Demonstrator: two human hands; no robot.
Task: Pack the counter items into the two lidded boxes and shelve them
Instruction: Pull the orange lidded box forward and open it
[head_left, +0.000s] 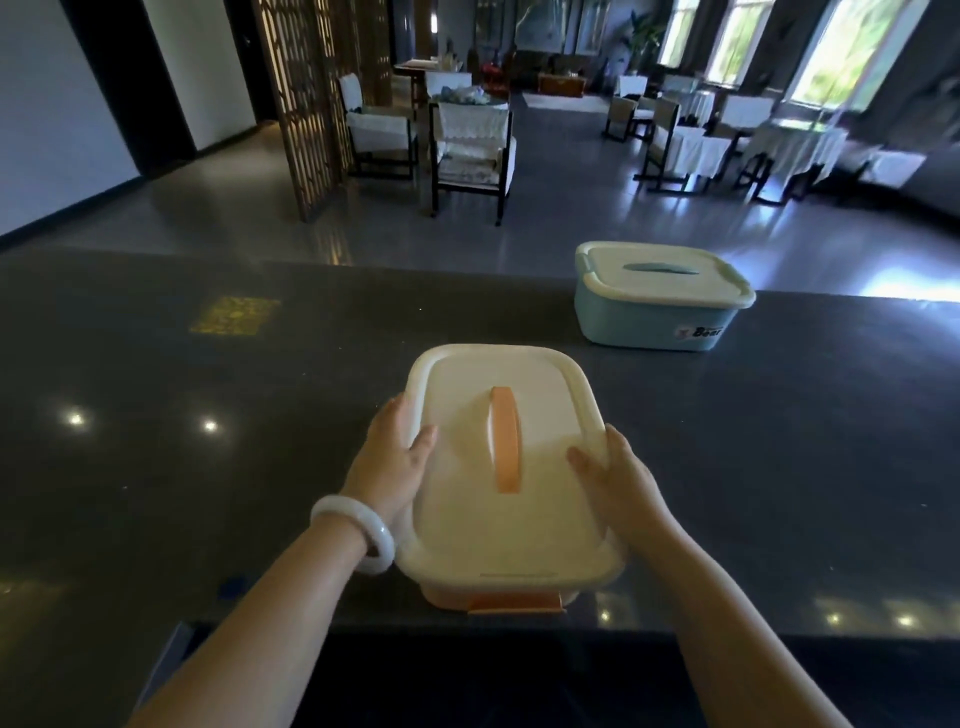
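Note:
An orange box (511, 597) with a white lid and an orange handle sits near the front edge of the dark counter (208, 467). My left hand (395, 457) grips its left side, thumb on the lid. My right hand (618, 478) grips its right side, thumb on the lid too. A blue box (654, 322) with a closed white lid and a blue handle stands at the counter's far right edge, apart from both hands.
A yellow patch (234, 314) lies flat on the counter at the far left. A white bangle (358, 530) is on my left wrist. Beyond the counter are chairs (467, 150), covered tables (696, 145) and a wooden lattice screen (306, 104).

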